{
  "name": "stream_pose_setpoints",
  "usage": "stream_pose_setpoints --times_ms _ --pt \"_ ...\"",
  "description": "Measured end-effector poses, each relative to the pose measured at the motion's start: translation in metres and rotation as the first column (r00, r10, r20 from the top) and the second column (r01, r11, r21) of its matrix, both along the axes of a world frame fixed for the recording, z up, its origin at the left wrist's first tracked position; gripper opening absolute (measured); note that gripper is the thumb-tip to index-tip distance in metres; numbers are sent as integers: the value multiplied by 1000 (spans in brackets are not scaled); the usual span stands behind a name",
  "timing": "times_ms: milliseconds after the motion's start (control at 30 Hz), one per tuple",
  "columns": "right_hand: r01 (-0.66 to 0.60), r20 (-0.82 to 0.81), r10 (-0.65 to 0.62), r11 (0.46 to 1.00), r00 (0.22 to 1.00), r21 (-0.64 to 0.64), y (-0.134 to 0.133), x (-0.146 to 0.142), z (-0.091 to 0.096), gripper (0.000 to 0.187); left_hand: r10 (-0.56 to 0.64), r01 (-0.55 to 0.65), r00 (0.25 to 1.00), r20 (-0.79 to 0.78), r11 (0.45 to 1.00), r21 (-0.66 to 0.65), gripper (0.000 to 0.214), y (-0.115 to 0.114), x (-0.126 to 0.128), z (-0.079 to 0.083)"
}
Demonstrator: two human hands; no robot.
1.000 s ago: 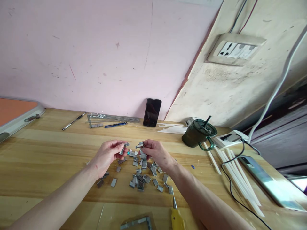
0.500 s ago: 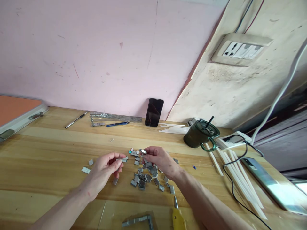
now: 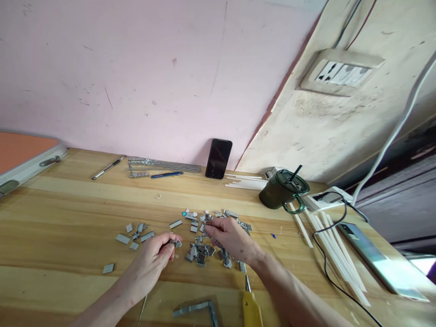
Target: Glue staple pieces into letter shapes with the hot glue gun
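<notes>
My left hand (image 3: 157, 254) is closed in a pinch on a small grey tile piece (image 3: 176, 243), left of the pile. Over the pile of grey tile pieces (image 3: 200, 254), my right hand (image 3: 235, 236) has its thumb and fingers pressed together; what lies between them cannot be made out. It hides part of the pile. One longer grey strip (image 3: 175, 223) rests on the table between the hands. A loose cluster (image 3: 138, 232) of several pieces lies beyond my left hand, and a single grey piece (image 3: 108, 268) sits farther left.
A grey L-shaped strip (image 3: 194, 309) and a yellow-handled tool (image 3: 251, 309) lie at the near edge. Behind stand a black phone (image 3: 219, 159) and a dark green mug (image 3: 282, 188). White strips (image 3: 340, 254), a cable (image 3: 327, 259) and another phone (image 3: 378, 259) lie on the right.
My left hand has moved down towards me; the cluster of pieces beyond it now shows, and a strip lies where its fingertips were. My right hand has shifted slightly right and down.
</notes>
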State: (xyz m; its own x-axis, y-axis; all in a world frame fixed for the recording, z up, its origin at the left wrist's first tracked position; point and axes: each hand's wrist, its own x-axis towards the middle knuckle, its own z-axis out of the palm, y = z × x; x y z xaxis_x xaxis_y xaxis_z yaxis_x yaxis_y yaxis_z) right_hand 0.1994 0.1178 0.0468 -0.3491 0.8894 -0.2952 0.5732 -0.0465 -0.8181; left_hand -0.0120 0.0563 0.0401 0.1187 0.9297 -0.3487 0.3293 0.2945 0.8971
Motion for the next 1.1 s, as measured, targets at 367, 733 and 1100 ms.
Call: stream_pose_setpoints --times_ms 367,733,1100 --pt "-122 183 114 992 977 34 -1 3 6 34 -18 48 972 -235 991 122 32 0 0 1" --pt "-56 -45 56 998 997 -7 6 8 -5 29 4 43 972 -236 980 194 39 -1 -4 -5" --pt "-124 -383 32 968 923 -217 -4 16 -2 46 -56 123 965 -255 959 254 28 -2 1 -13"
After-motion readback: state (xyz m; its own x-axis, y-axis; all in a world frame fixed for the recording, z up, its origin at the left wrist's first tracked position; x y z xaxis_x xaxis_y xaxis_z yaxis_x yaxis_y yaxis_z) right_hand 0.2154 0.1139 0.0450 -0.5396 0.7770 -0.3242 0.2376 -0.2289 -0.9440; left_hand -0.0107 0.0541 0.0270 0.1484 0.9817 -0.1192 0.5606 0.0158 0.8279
